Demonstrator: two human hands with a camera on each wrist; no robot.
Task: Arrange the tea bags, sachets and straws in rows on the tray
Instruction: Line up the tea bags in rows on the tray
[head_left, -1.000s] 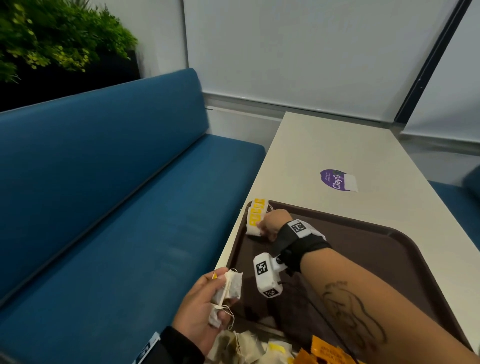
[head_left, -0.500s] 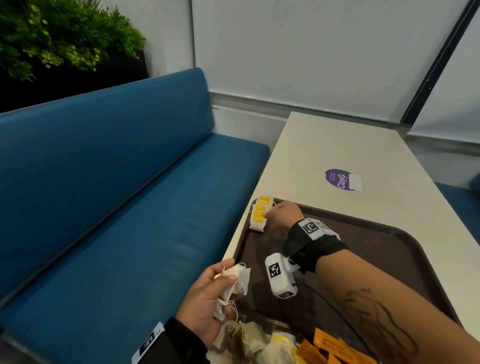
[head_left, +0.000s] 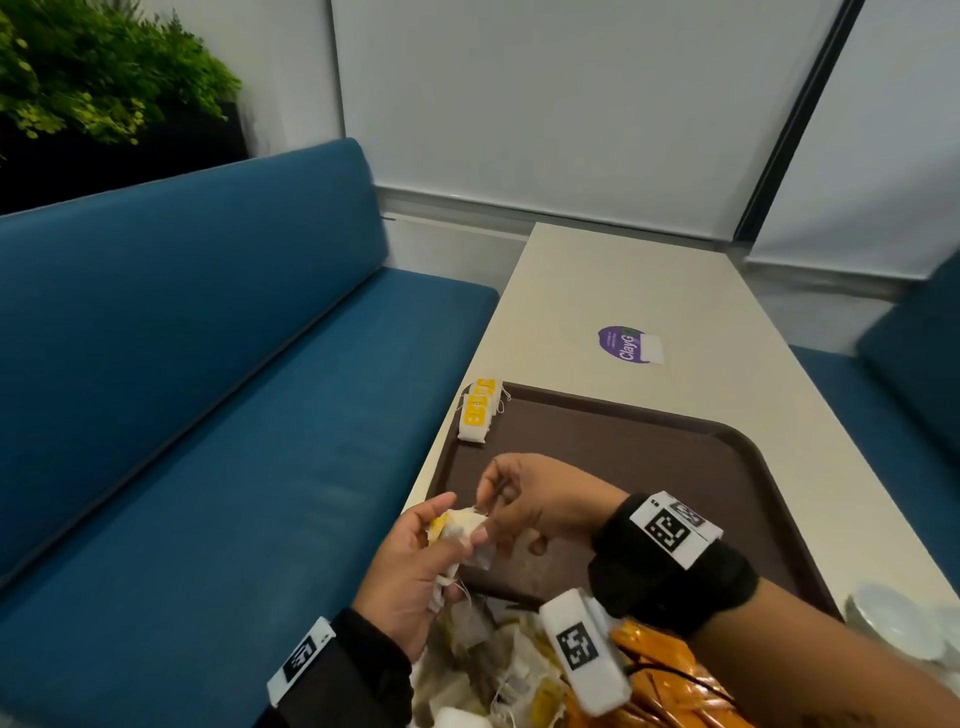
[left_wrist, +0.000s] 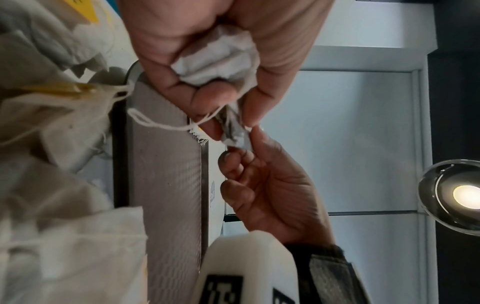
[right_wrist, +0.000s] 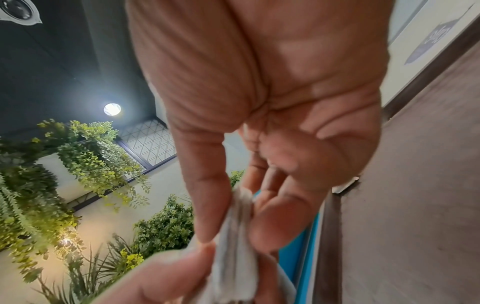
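Head view: nearest the camera, at the near end of the dark brown plastic tray (head_left: 649, 447), lies a loose heap of white paper tea bags with strings (head_left: 488, 670), and just right of it a cluster of shiny orange sachets (head_left: 670, 670) partly hidden under the right forearm. Above the tray's near left corner the left hand (head_left: 415, 566) curls its fingers round a crumpled bunch of white tea bags with a yellow tag (head_left: 460, 530); in the left wrist view the same bunch (left_wrist: 218, 55) is squeezed in the palm, a string looping out below it. The right hand (head_left: 530, 504) meets it there, thumb and forefinger pinching the edge of one bag of that bunch, which the right wrist view shows as a pale fold (right_wrist: 233, 236) between thumb and fingertip; the other fingers are loosely bent. At the tray's far left corner two white tea bags with yellow labels (head_left: 480, 410) lie overlapping on the rim. Beyond the tray, on the cream tabletop (head_left: 623, 280), sits a round purple sticker (head_left: 626, 344). Left of the tray runs a blue upholstered bench (head_left: 182, 364).
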